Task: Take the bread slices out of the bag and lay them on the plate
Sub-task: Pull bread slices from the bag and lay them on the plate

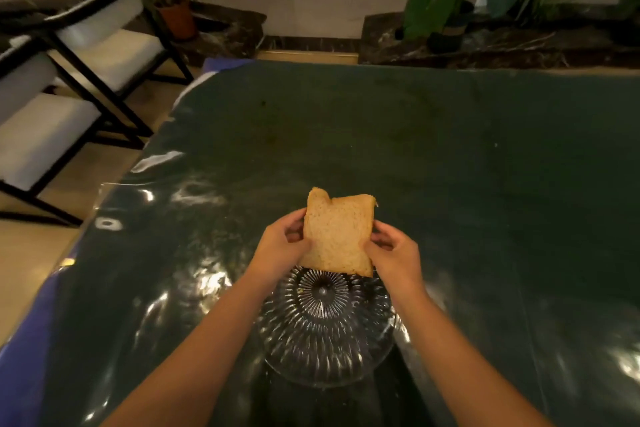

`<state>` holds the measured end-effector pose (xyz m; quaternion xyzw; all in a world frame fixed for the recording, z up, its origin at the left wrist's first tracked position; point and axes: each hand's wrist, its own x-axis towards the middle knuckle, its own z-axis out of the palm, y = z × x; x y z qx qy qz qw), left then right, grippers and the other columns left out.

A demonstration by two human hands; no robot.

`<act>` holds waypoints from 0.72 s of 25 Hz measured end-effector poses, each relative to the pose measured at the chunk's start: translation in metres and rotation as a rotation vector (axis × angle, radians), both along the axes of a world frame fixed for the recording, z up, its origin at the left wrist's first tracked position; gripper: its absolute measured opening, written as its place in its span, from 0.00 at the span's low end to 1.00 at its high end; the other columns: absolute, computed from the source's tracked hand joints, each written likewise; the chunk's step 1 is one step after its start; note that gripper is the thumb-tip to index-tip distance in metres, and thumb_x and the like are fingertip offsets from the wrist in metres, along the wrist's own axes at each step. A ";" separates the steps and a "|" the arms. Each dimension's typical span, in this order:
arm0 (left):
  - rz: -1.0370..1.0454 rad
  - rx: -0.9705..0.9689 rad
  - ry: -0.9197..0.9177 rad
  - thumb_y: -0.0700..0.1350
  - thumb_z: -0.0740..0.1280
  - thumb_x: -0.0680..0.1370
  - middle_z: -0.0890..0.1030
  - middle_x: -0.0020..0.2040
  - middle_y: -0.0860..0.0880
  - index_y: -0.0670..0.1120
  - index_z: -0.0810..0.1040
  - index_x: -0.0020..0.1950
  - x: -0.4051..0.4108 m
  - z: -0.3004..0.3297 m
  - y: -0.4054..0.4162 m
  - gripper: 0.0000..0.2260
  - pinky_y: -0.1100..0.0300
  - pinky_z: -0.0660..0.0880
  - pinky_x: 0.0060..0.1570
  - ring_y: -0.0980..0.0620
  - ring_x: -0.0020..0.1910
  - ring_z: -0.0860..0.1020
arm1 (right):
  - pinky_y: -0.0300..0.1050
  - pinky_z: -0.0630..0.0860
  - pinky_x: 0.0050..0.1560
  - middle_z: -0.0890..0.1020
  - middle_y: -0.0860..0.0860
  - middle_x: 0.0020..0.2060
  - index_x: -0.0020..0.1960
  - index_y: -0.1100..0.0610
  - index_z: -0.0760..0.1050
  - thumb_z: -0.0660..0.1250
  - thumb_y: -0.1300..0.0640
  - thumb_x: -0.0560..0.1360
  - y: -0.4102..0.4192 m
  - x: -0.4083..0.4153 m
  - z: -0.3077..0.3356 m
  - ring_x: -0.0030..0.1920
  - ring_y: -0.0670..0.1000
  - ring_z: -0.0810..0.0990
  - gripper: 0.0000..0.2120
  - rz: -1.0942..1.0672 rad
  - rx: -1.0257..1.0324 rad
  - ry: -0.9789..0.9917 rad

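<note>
Holding the tan, square bread slice [337,236] by its two side edges, we have our left hand [282,246] and right hand [391,253] each pinched shut on it, at the centre of the frame. It hangs tilted above the far rim of the clear ribbed glass plate [325,333], which sits on the dark green plastic-covered bench [450,166] at lower centre. Gripping both edges likely keeps the soft slice from folding. No bag shows.

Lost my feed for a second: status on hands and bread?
Left hand and right hand both grip tan bread slice, raised over ribbed clear glass plate. Plate bare. Nothing blocking. No bag in view.
</note>
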<state>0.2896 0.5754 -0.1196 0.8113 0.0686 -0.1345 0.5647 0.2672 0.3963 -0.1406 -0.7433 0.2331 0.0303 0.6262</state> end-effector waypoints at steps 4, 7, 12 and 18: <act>-0.051 0.039 0.003 0.30 0.65 0.71 0.81 0.54 0.49 0.46 0.73 0.65 0.018 -0.017 0.005 0.25 0.58 0.77 0.51 0.54 0.51 0.79 | 0.48 0.78 0.49 0.79 0.42 0.38 0.59 0.54 0.75 0.70 0.60 0.68 0.012 0.012 -0.011 0.41 0.44 0.78 0.19 -0.020 -0.109 0.005; -0.115 0.125 -0.007 0.31 0.66 0.71 0.81 0.53 0.48 0.45 0.74 0.63 0.022 -0.026 0.006 0.22 0.55 0.76 0.54 0.51 0.53 0.79 | 0.44 0.76 0.46 0.80 0.45 0.41 0.58 0.54 0.76 0.69 0.58 0.69 0.018 0.015 -0.016 0.42 0.46 0.79 0.17 -0.002 -0.211 0.028; -0.067 0.326 -0.140 0.39 0.68 0.71 0.81 0.44 0.44 0.44 0.80 0.51 0.019 -0.036 0.001 0.10 0.60 0.73 0.42 0.48 0.44 0.78 | 0.44 0.75 0.44 0.83 0.48 0.42 0.52 0.53 0.79 0.69 0.55 0.69 0.019 0.013 -0.017 0.46 0.49 0.80 0.12 -0.080 -0.371 0.041; 0.113 0.248 -0.186 0.38 0.68 0.73 0.80 0.40 0.53 0.43 0.81 0.52 0.017 -0.030 -0.002 0.08 0.74 0.71 0.37 0.59 0.37 0.76 | 0.39 0.71 0.36 0.81 0.43 0.38 0.49 0.51 0.80 0.69 0.56 0.68 0.033 0.011 -0.015 0.41 0.45 0.79 0.10 -0.152 -0.319 0.039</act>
